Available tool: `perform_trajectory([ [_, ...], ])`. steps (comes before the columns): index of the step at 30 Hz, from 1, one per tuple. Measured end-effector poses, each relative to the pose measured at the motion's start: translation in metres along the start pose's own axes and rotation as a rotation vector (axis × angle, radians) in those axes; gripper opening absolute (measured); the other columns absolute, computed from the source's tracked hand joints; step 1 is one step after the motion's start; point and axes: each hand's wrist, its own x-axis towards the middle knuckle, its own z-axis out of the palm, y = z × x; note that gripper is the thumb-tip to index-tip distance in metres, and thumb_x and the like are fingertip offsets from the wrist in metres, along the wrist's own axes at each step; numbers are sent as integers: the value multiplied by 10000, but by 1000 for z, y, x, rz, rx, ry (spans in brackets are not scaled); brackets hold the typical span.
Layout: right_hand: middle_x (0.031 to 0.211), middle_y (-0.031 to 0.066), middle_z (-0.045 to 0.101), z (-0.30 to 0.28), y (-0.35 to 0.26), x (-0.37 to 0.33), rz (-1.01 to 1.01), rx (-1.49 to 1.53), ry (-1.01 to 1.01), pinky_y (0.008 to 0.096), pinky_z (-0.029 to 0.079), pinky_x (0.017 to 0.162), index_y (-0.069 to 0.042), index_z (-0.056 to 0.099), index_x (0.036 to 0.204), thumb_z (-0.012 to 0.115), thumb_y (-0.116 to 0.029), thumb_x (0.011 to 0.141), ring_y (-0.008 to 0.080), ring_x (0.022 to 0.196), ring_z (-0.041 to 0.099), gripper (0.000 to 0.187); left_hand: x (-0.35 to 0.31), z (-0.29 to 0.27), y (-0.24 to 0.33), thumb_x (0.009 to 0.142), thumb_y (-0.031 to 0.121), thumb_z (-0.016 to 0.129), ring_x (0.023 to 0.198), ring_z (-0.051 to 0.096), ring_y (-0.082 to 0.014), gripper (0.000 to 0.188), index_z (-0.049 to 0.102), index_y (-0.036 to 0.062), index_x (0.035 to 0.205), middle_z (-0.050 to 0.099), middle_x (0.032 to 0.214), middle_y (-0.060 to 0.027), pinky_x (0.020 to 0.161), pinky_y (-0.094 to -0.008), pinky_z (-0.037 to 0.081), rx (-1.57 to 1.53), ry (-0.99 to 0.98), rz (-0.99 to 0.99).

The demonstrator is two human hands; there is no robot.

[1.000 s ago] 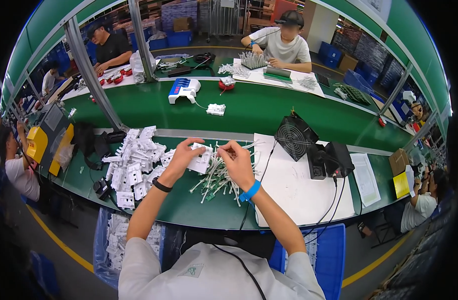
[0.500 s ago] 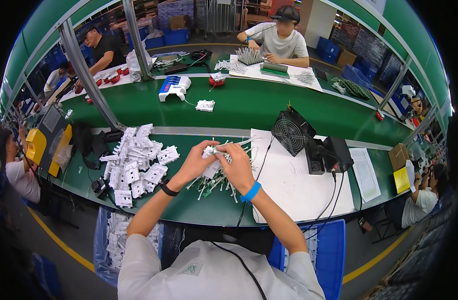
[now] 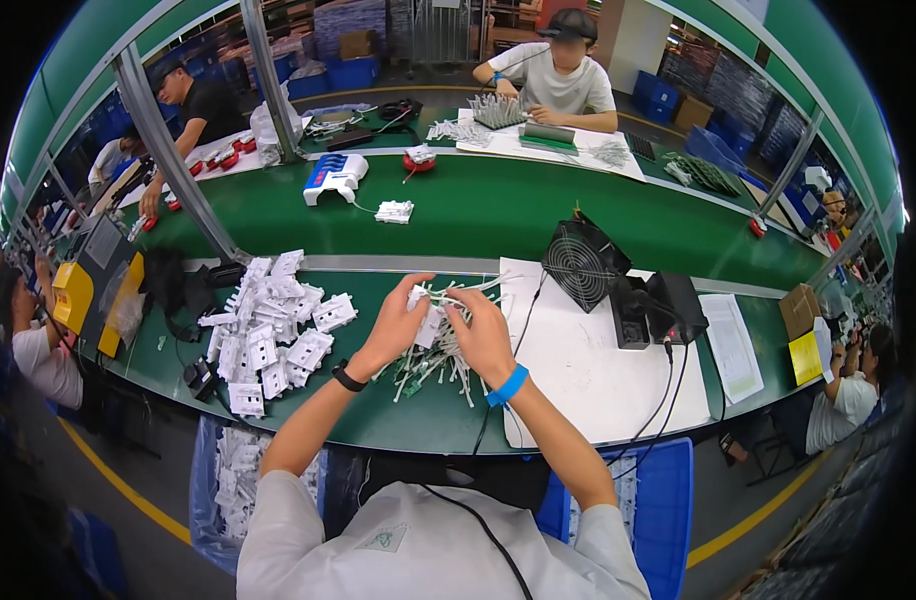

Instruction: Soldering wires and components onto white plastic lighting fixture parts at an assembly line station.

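Observation:
Above a heap of thin white cables [image 3: 463, 372] with small green boards, my left hand [image 3: 393, 330] holds a white plastic housing [image 3: 430, 326] between thumb and fingers. My right hand [image 3: 484, 335] is at the housing's right side, its curled index finger and thumb on a white cable [image 3: 440, 297] that runs across the top of the part. The exact grip of the right fingertips is partly hidden. To the left of my hands lies a pile of similar white plastic housings [image 3: 264, 340] on the green bench.
White board [image 3: 588, 390] lies to the right, with a black fan [image 3: 584, 262] and black boxes [image 3: 658, 310] at its back. Beyond the bench, a green conveyor [image 3: 478, 215] carries a blue-and-white housing [image 3: 335, 180]. Blue bins [image 3: 668, 510] stand below; co-workers sit around.
My right thumb and fingers have spread a little, exposing more of the housing. Items on the conveyor have shifted left. The co-worker in black now reaches down to the belt.

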Motion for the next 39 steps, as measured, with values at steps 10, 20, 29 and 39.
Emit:
perform_trajectory([
  [10,894,157,697,-15,5,-23,-1,-501,-131,467,577,645,30,603,1276,576,29,835,365,757,703,443,39,63,12,974,105,581,769,581,-153,286,562,19,1246,624,873,-71,689,-349,485,-186,-44,-272],
  [20,884,58,610,-98,91,-79,385,403,690,299,530,630,-20,546,1226,573,-70,1017,141,754,636,217,61,119,-18,882,75,786,849,722,-175,521,527,-41,1319,740,1055,-172,690,-288,554,-230,-354,-359],
  [29,768,69,614,-219,174,-33,436,281,938,266,471,517,-24,481,1219,739,-136,949,136,610,597,390,67,174,-10,825,134,838,878,713,-199,486,624,-67,1213,719,1063,-205,753,-289,557,-160,-549,-311],
  [39,795,9,624,-229,150,-45,270,-93,1038,251,432,620,13,675,1022,689,-34,930,79,695,529,105,77,212,-34,795,181,835,1007,700,-273,478,699,-41,1196,747,1062,-176,898,-333,531,-4,-556,-92],
])
